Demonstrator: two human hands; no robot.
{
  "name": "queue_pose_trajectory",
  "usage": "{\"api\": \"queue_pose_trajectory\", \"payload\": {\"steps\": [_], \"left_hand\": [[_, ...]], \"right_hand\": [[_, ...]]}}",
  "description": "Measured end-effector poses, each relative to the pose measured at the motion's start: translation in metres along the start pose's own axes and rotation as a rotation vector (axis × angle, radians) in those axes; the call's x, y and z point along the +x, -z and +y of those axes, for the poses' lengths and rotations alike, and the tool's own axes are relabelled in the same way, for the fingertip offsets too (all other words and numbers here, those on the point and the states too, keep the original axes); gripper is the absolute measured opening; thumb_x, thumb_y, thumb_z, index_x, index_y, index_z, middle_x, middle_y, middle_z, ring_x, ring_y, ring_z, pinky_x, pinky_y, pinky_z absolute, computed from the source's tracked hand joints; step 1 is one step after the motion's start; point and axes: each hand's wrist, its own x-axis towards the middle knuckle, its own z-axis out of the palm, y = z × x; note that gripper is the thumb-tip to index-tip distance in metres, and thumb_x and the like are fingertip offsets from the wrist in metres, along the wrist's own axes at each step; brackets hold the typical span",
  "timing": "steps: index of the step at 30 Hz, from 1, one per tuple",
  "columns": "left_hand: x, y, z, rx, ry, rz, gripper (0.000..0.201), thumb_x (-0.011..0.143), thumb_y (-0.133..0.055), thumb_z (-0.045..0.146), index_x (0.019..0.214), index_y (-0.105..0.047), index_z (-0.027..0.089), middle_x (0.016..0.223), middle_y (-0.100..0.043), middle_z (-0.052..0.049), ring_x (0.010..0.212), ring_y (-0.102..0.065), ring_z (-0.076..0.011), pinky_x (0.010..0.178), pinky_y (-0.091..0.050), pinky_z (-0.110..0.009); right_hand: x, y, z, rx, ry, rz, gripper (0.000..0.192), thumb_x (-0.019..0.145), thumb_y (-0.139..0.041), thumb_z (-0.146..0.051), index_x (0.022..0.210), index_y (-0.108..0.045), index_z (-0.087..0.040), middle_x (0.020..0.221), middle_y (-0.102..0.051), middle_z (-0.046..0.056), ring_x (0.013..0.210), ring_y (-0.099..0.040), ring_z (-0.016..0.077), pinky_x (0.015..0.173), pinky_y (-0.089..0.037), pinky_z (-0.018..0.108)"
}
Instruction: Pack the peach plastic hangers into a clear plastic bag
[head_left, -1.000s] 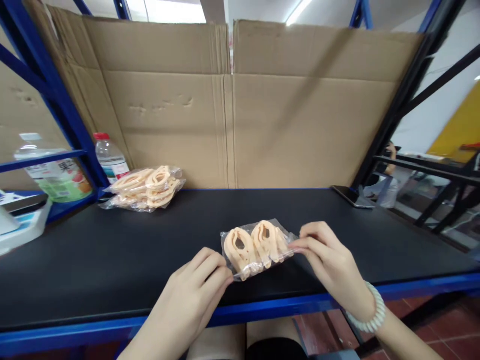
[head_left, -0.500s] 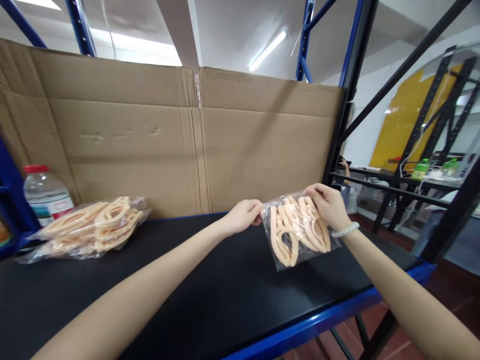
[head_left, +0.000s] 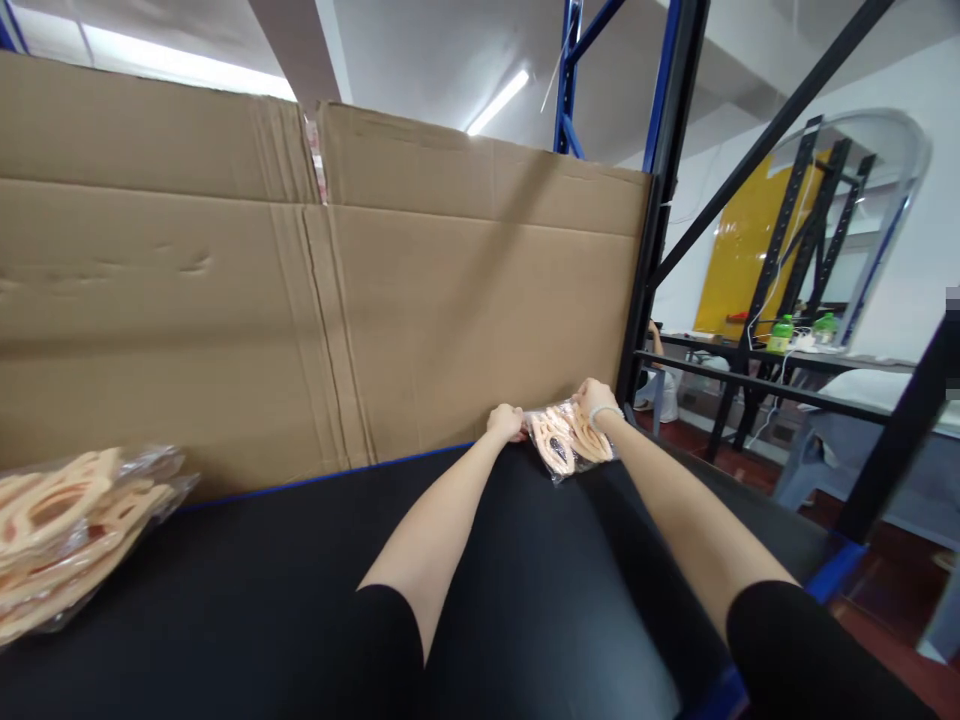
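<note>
Fingers of both hands, left hand (head_left: 505,421) and right hand (head_left: 592,399), pinched the packet (head_left: 567,441); slick plastic, I judged, could slip onto the tabletop (head_left: 247,580).

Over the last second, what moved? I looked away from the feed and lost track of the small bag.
Both hands carried the small bag of peach plastic pieces from the shelf's front edge to its far right corner, against the cardboard sheet. The left hand and right hand kept hold of its ends throughout. The large bag of the same pieces stayed at the left.
</note>
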Motion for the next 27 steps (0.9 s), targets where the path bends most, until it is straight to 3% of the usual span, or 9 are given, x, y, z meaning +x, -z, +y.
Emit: {"api": "queue_pose_trajectory", "payload": {"steps": [4,8,11,16,18,20,23,27], "left_hand": [[0.000,-0.007,-0.014,0.306,-0.037,0.148,0.032,0.091,-0.056,0.031,0.119,-0.055,0.015,0.120,-0.056,-0.011,0.103,-0.058,-0.0229,0.086,-0.051,-0.043],[-0.017,-0.010,-0.020,0.561,-0.120,0.179,0.033,0.091,-0.056,0.031,0.120,-0.054,0.015,0.122,-0.055,-0.011,0.106,-0.057,-0.0240,0.088,-0.049,-0.045],[-0.052,0.002,-0.030,0.722,-0.254,0.101,0.036,0.091,-0.056,0.032,0.123,-0.052,0.016,0.129,-0.052,-0.011,0.113,-0.054,-0.0261,0.094,-0.045,-0.049],[-0.152,0.042,-0.060,0.901,-0.480,-0.087,0.047,0.088,-0.053,0.029,0.131,-0.048,0.010,0.143,-0.041,-0.019,0.131,-0.039,-0.0327,0.106,-0.034,-0.047],[-0.190,0.057,-0.071,0.938,-0.544,-0.144,0.047,0.089,-0.050,0.031,0.132,-0.048,0.014,0.142,-0.044,-0.015,0.131,-0.039,-0.0310,0.107,-0.032,-0.047],[-0.218,0.068,-0.078,1.009,-0.645,-0.215,0.047,0.091,-0.047,0.036,0.134,-0.046,0.017,0.141,-0.046,-0.013,0.130,-0.041,-0.0317,0.106,-0.032,-0.051],[-0.236,0.077,-0.088,1.043,-0.727,-0.238,0.051,0.094,-0.039,0.042,0.138,-0.041,0.019,0.146,-0.040,-0.013,0.134,-0.035,-0.0336,0.107,-0.031,-0.054],[-0.235,0.080,-0.099,0.984,-0.732,-0.235,0.055,0.093,-0.038,0.047,0.139,-0.038,0.018,0.147,-0.038,-0.013,0.135,-0.032,-0.0339,0.109,-0.028,-0.055]], "right_hand": [[-0.002,-0.026,-0.002,-0.110,0.013,-0.015,0.029,0.091,-0.057,-0.032,0.114,-0.057,-0.014,0.113,-0.059,0.009,0.096,-0.061,0.0197,0.081,-0.052,0.038],[-0.010,-0.030,-0.004,-0.194,0.068,-0.012,0.032,0.091,-0.057,-0.032,0.116,-0.056,-0.013,0.117,-0.058,0.011,0.100,-0.060,0.0213,0.084,-0.051,0.041],[-0.019,-0.020,-0.003,-0.218,0.140,-0.023,0.031,0.092,-0.056,-0.033,0.116,-0.057,-0.014,0.118,-0.058,0.010,0.101,-0.059,0.0215,0.086,-0.050,0.042],[-0.061,-0.014,0.005,-0.245,0.283,-0.112,0.040,0.094,-0.046,-0.044,0.120,-0.056,-0.015,0.117,-0.060,0.012,0.107,-0.058,0.0240,0.091,-0.046,0.044],[-0.084,-0.018,0.007,-0.268,0.319,-0.134,0.053,0.092,-0.040,-0.055,0.132,-0.049,-0.021,0.131,-0.053,0.015,0.119,-0.050,0.0307,0.096,-0.042,0.048],[-0.106,-0.024,0.007,-0.295,0.345,-0.139,0.061,0.087,-0.039,-0.063,0.138,-0.043,-0.029,0.145,-0.039,0.011,0.131,-0.036,0.0371,0.099,-0.035,0.058],[-0.124,-0.038,0.004,-0.336,0.357,-0.136,0.064,0.082,-0.043,-0.067,0.136,-0.046,-0.032,0.150,-0.033,0.008,0.137,-0.023,0.0413,0.099,-0.024,0.069],[-0.125,-0.055,-0.002,-0.432,0.343,-0.067,0.062,0.087,-0.030,-0.064,0.139,-0.043,-0.032,0.151,-0.031,0.010,0.138,-0.021,0.0392,0.100,-0.023,0.069]]}}
